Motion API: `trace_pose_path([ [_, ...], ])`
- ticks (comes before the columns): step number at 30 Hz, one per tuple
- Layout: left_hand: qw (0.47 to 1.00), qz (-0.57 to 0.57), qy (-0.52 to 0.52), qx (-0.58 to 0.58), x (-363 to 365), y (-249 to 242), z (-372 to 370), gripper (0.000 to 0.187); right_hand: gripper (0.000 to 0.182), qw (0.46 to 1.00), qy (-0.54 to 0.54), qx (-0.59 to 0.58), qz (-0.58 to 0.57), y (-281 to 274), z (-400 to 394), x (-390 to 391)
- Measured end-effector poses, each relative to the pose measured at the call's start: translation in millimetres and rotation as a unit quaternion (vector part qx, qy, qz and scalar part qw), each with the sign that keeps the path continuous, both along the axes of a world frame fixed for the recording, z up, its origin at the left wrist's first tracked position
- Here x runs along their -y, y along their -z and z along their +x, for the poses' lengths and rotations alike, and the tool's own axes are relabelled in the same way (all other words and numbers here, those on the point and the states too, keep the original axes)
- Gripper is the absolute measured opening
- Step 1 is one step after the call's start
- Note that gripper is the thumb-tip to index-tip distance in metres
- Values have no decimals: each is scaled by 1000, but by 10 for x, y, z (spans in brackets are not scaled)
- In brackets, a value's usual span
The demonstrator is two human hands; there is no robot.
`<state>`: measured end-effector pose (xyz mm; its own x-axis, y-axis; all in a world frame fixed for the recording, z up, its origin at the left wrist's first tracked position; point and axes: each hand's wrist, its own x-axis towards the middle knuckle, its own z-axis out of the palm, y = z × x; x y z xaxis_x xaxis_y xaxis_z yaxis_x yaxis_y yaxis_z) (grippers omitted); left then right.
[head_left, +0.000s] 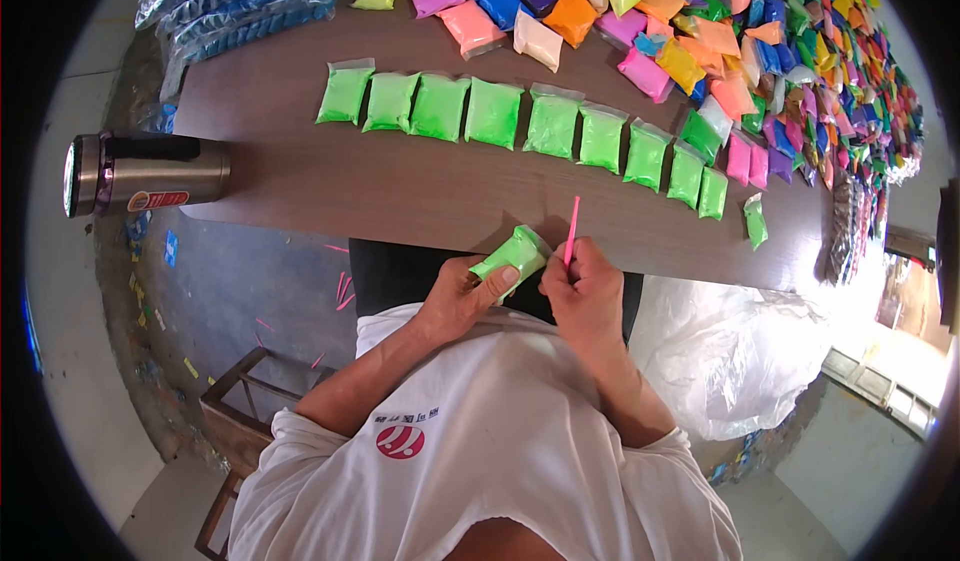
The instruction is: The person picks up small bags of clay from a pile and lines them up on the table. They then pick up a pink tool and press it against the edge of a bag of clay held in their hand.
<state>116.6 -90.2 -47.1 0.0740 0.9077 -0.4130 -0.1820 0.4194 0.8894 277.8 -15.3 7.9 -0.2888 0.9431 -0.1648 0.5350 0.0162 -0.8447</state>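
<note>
Close to the table's front edge, my left hand (462, 299) is wrapped round a green packet (515, 258), thumb on top. Just right of it my right hand (585, 286) grips a thin pink stick (573, 223), which points up and away from me; its fingers are at the packet's right end. Beyond both hands, several bright green packets (493, 114) lie in a curved row across the brown table (380, 186). One small green packet (755, 221) lies apart at the row's right end.
A steel flask (150, 173) lies at the table's left edge. Clear bags with blue contents (250, 11) are stacked at the back left. A large heap of coloured packets (800, 51) covers the back right. Clear plastic sheeting (730, 351) hangs below right; a wooden stool (235, 411) stands lower left.
</note>
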Motion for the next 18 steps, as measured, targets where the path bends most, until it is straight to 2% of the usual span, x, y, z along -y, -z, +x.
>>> trace_pose_path([
  [5, 1000, 6, 4, 13, -7, 14, 10, 47, 5, 992, 34, -55, -108, -49, 37, -8],
  [8, 1000, 9, -2, 21, -8, -6, 1, 48, 15, 974, 61, -97, -194, -244, 64, -73],
  [11, 1000, 14, 4, 18, -16, 6, -11, 49, 24, 967, 50, -177, -176, -159, 217, -171],
  [15, 999, 22, 1, 25, -19, -7, 0, 49, 26, 966, 28, -219, -136, -154, 267, -301],
  [18, 999, 22, 1, 31, -28, -28, -2, 49, 23, 956, 9, -228, -184, -235, 211, -324],
])
